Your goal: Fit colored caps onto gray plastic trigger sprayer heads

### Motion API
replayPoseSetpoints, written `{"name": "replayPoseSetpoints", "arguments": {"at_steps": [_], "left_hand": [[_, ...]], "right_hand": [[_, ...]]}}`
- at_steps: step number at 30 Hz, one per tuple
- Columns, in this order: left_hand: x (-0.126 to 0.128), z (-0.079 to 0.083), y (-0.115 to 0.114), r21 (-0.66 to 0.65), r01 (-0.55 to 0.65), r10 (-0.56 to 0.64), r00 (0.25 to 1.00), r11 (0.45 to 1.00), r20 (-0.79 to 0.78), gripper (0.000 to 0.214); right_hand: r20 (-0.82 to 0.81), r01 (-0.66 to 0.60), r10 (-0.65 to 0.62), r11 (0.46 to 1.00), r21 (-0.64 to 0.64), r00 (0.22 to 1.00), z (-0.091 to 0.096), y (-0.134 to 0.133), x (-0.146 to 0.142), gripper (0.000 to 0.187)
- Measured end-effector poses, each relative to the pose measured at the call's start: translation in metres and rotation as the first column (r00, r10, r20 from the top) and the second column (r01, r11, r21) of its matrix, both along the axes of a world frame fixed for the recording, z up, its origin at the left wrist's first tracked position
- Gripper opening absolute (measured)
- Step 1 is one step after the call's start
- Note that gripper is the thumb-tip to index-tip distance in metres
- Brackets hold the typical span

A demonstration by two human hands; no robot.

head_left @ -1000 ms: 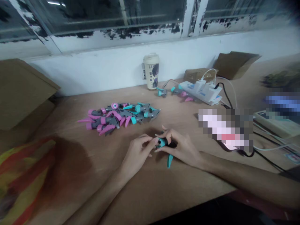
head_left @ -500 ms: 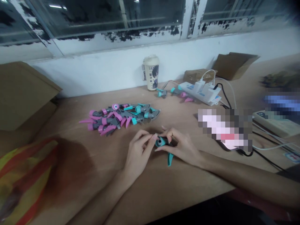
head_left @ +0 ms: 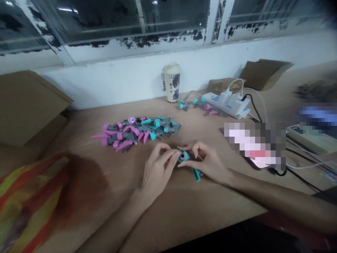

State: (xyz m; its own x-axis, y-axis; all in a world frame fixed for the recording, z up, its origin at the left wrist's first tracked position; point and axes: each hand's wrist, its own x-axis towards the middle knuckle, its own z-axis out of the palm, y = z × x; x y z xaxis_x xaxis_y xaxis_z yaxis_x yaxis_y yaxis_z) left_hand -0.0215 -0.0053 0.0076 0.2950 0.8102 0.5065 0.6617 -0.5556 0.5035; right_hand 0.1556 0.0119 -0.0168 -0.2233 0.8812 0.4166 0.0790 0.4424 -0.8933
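Between both hands is a grey and teal trigger sprayer head (head_left: 183,156), its round teal collar and dark centre hole facing me. My right hand (head_left: 207,162) is closed around its body, thumb and fingers on either side of the collar. The teal trigger lever (head_left: 196,174) hangs out below that palm. At the collar's left rim, my left hand (head_left: 160,167) pinches with thumb and forefinger; anything small between those fingertips is hidden. Beyond the hands lies a pile of similar sprayer heads (head_left: 129,135), pink ones on the left and teal ones on the right.
A lidded cup (head_left: 172,84) stands by the wall. Several more sprayer heads (head_left: 183,105) lie near a white power strip (head_left: 223,104) with cables. A blurred phone (head_left: 252,147) is at right. Cardboard (head_left: 31,105) and a red-yellow bag (head_left: 28,203) occupy the left.
The sprayer head has turned slightly in my fingers, its lever swinging to the right. Both hands stay on it, and the whole view has shifted a little.
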Motion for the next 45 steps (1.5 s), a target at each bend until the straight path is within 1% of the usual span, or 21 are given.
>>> {"name": "replayPoseSetpoints", "arguments": {"at_steps": [3, 7, 9, 11, 13, 16, 22, 25, 29, 32, 35, 38, 41, 43, 45], "left_hand": [[-0.001, 0.001, -0.003, 0.067, 0.028, -0.029, 1.0, 0.997, 0.008, 0.019], [0.002, 0.001, -0.011, 0.073, 0.122, -0.13, 0.984, 0.99, 0.118, 0.014], [0.005, -0.001, -0.013, 0.075, 0.142, -0.153, 0.973, 0.987, 0.171, 0.018], [0.007, -0.002, -0.014, 0.077, 0.137, -0.149, 0.972, 0.988, 0.184, 0.024], [0.007, -0.003, -0.015, 0.074, 0.128, -0.139, 0.977, 0.989, 0.164, 0.027], [0.007, -0.002, -0.016, 0.088, 0.119, -0.128, 0.985, 0.989, 0.112, 0.025], [0.005, 0.0, -0.014, 0.187, 0.136, -0.138, 0.99, 0.973, 0.002, 0.019], [0.004, -0.002, -0.012, 0.213, 0.141, -0.138, 0.99, 0.967, -0.03, 0.022], [0.003, -0.002, -0.01, 0.242, 0.136, -0.12, 0.99, 0.961, -0.08, 0.019], [0.003, -0.002, -0.008, 0.247, 0.116, -0.089, 0.989, 0.962, -0.118, 0.019], [0.002, -0.002, -0.007, 0.221, 0.109, -0.084, 0.989, 0.969, -0.119, 0.02], [-0.001, -0.002, -0.006, 0.183, 0.118, -0.103, 0.991, 0.976, -0.089, 0.022], [-0.005, -0.001, -0.005, 0.143, 0.084, -0.084, 0.996, 0.986, -0.01, 0.026], [-0.008, -0.001, -0.001, 0.116, 0.039, -0.049, 0.995, 0.992, 0.082, 0.024], [-0.01, -0.003, 0.003, 0.081, -0.02, 0.006, 0.985, 0.997, 0.172, 0.019]], "right_hand": [[-0.046, -0.002, 0.003, 1.0, 0.024, 0.999, 0.004, -0.002, 0.0, 0.04], [-0.117, 0.009, 0.003, 0.995, 0.101, 0.993, 0.009, -0.003, 0.001, 0.04], [-0.136, 0.021, -0.001, 0.989, 0.147, 0.991, 0.01, -0.002, 0.001, 0.04], [-0.156, 0.025, 0.002, 0.985, 0.173, 0.988, 0.01, -0.001, 0.001, 0.04], [-0.16, 0.019, 0.011, 0.983, 0.181, 0.987, 0.01, 0.0, 0.001, 0.04], [-0.132, -0.005, 0.03, 0.984, 0.18, 0.991, 0.01, -0.002, 0.001, 0.039], [-0.09, -0.001, 0.015, 0.987, 0.158, 0.996, 0.01, -0.005, 0.0, 0.039], [-0.049, 0.007, 0.0, 0.992, 0.13, 0.999, 0.01, -0.006, 0.001, 0.039], [0.025, -0.033, 0.03, 0.989, 0.144, 0.999, 0.009, -0.009, 0.001, 0.036], [0.033, -0.054, 0.049, 0.986, 0.155, 0.998, 0.008, -0.01, 0.001, 0.036], [0.039, -0.043, 0.038, 0.988, 0.147, 0.999, 0.006, -0.009, 0.001, 0.036], [0.052, -0.027, 0.02, 0.99, 0.138, 0.998, 0.006, -0.006, 0.001, 0.035], [0.043, 0.012, -0.018, 0.991, 0.134, 0.999, 0.008, -0.001, 0.001, 0.033], [0.093, 0.06, -0.072, 0.989, 0.132, 0.993, 0.009, 0.007, 0.001, 0.031], [0.19, 0.091, -0.117, 0.986, 0.136, 0.975, 0.012, 0.019, 0.001, 0.03]]}}
